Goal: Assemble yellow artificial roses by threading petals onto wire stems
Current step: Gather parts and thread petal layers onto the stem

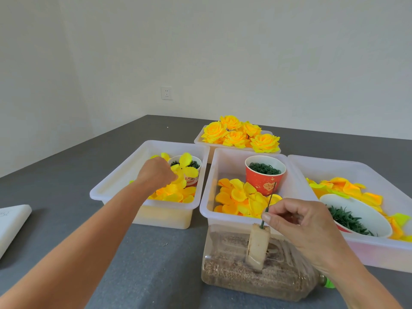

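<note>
The step in hand looks like the start of a new rose — a bare wire stem (pixel 269 206) stands upright, its foot stuck in a pale block (pixel 258 246) that rises from a clear bottle of sand (pixel 245 275) lying at the near edge of the table (pixel 156 253). The right hand (pixel 298 221) pinches the stem low down between thumb and forefinger, the other fingers loosely curled, steadying it just above the block.

The left hand (pixel 156 172) reaches into the left bin (pixel 116 181), fingers curled down and closed on a yellow petal piece (pixel 184 168) with several lobes and a dark hole at its centre; the piece is lifted above the loose petals (pixel 176 195) in that bin and hides part of a paper cup (pixel 194 175) of green rings. How tightly the fingertips grip cannot be told, since the back of the hand covers them.

The middle bin (pixel 223 217) holds more petals and a red cup (pixel 265 177) of green rings; the right bin (pixel 379 248) holds petals and a white bowl of green sepals (pixel 347 219). Finished roses (pixel 240 134) lie in the far tray.

The next move likely calls for carrying the petal piece right to the wire tip and lining its centre hole over it — a small target, so the right hand must hold the stem steady while the piece slides down.
</note>
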A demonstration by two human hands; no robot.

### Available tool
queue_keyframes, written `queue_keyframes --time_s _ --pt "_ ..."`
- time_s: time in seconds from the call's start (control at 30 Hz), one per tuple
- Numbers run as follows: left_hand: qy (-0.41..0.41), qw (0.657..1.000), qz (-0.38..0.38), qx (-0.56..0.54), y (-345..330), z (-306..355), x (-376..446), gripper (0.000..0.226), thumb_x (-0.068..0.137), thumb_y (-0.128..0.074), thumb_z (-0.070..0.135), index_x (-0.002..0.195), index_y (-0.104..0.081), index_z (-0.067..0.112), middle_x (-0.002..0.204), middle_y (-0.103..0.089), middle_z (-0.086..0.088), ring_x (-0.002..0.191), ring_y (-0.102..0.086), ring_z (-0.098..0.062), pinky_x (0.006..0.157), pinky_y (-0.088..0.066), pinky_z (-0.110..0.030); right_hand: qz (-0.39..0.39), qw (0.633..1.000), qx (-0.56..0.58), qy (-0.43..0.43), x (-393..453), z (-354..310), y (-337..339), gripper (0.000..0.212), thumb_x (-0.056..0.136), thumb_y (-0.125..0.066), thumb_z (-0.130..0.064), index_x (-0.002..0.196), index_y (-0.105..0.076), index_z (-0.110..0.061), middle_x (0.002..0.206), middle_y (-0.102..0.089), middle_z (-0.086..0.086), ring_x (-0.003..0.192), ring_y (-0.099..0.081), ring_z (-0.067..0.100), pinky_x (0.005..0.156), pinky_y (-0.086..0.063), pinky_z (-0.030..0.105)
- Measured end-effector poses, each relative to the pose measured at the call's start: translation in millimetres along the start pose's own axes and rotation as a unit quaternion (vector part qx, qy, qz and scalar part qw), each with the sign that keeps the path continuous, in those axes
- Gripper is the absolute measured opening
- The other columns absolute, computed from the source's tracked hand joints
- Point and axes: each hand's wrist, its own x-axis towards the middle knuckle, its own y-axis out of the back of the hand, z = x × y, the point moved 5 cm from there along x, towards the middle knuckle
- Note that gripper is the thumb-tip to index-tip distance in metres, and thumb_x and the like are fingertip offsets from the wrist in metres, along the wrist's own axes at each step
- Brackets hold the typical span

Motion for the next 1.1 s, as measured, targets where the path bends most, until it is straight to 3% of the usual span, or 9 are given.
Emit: queue_keyframes --time_s 0.13,0.23,0.37,0.53,0.73,0.8,0.87,0.97,1.1 --pt "-0.044 0.99 0.023 -0.134 7.4 11.1 -5.0 0.022 0.082 -0.064 0.007 0.061 -0.056 0.01 0.066 -0.064 -0.013 0.061 -0.065 -0.021 0.048 -0.047 -0.02 -0.006 1.0 0.018 -0.006 1.8 0.1 -1.1 0.019 0.072 -0.076 -0.004 0.059 -0.07 -0.016 0.062 -0.068 -0.001 0.055 -0.056 0.002 0.057 -0.045 0.012" --pt "-0.059 0.961 0.036 -0.266 16.5 27.5 -17.6 0.026 0.075 -0.068 -0.003 0.059 -0.053 0.011 0.065 -0.061 -0.012 0.052 -0.059 -0.017 0.033 -0.035 -0.014 0.0 0.999 0.046 -0.025 2.3 1.7 -0.8 0.014 0.07 -0.076 -0.002 0.062 -0.07 -0.011 0.066 -0.069 0.007 0.057 -0.056 0.005 0.058 -0.046 0.014" --pt "-0.116 0.906 0.008 -0.406 25.6 63.1 -45.6 0.026 0.072 -0.07 -0.012 0.063 -0.054 0.007 0.061 -0.059 -0.008 0.05 -0.057 -0.014 0.041 -0.043 -0.013 -0.011 0.998 0.049 -0.042 0.5 1.5 1.2 0.012 0.067 -0.079 -0.005 0.074 -0.073 -0.012 0.073 -0.071 0.003 0.064 -0.06 0.004 0.066 -0.051 0.02" --pt "-0.207 0.87 -0.007 -0.447 39.8 101.0 -75.8 0.024 0.073 -0.069 -0.011 0.067 -0.058 0.01 0.067 -0.064 -0.011 0.056 -0.057 -0.013 0.053 -0.049 -0.016 0.016 0.992 0.125 -0.027 5.0 -16.6 27.8 0.039 0.05 -0.078 -0.035 0.085 -0.075 -0.018 0.088 -0.074 0.001 0.086 -0.067 0.014 0.077 -0.053 0.029" --pt "-0.3 0.834 0.026 -0.463 50.7 132.8 -103.0 0.024 0.074 -0.068 -0.011 0.071 -0.061 0.012 0.069 -0.067 -0.012 0.064 -0.059 -0.023 0.062 -0.05 -0.028 0.054 0.99 0.125 0.028 23.0 -57.4 43.4 0.036 0.053 -0.067 -0.057 0.077 -0.076 -0.031 0.082 -0.074 0.0 0.075 -0.066 0.004 0.066 -0.052 0.018" --pt "-0.314 0.826 0.037 -0.466 49.9 141.1 -109.6 0.026 0.074 -0.067 -0.012 0.072 -0.06 0.013 0.07 -0.067 -0.01 0.066 -0.061 -0.023 0.065 -0.052 -0.031 0.057 0.992 0.109 0.029 29.3 -64.6 41.3 0.054 0.055 -0.071 -0.056 0.083 -0.074 -0.01 0.09 -0.067 0.027 0.076 -0.064 0.028 0.072 -0.054 0.041" --pt "-0.326 0.822 0.053 -0.464 48.7 147.8 -114.8 0.029 0.073 -0.066 -0.013 0.072 -0.059 0.015 0.069 -0.066 -0.004 0.066 -0.062 -0.016 0.066 -0.053 -0.026 0.061 0.989 0.132 0.015 33.7 -67.9 39.4 0.053 0.06 -0.075 -0.045 0.082 -0.069 0.003 0.095 -0.061 0.037 0.073 -0.059 0.034 0.081 -0.049 0.056" --pt "-0.34 0.82 0.069 -0.454 46.9 154.5 -118.1 0.034 0.074 -0.065 -0.014 0.077 -0.058 0.019 0.069 -0.065 0.005 0.063 -0.061 -0.007 0.063 -0.05 -0.016 0.073 0.988 0.131 0.028 41.6 -68.1 40.0 0.011 0.07 -0.077 -0.018 0.068 -0.072 -0.009 0.067 -0.069 0.008 0.061 -0.058 0.012 0.066 -0.052 0.03" --pt "-0.328 0.824 0.067 -0.458 45.8 157.0 -113.1 0.036 0.073 -0.072 -0.006 0.092 -0.06 0.022 0.072 -0.067 0.005 0.068 -0.063 -0.009 0.068 -0.053 -0.023 0.094 0.988 0.092 0.082 47.3 -72.2 45.3 0.006 0.074 -0.075 -0.008 0.071 -0.07 -0.011 0.065 -0.067 0.001 0.058 -0.057 0.005 0.058 -0.047 0.015"
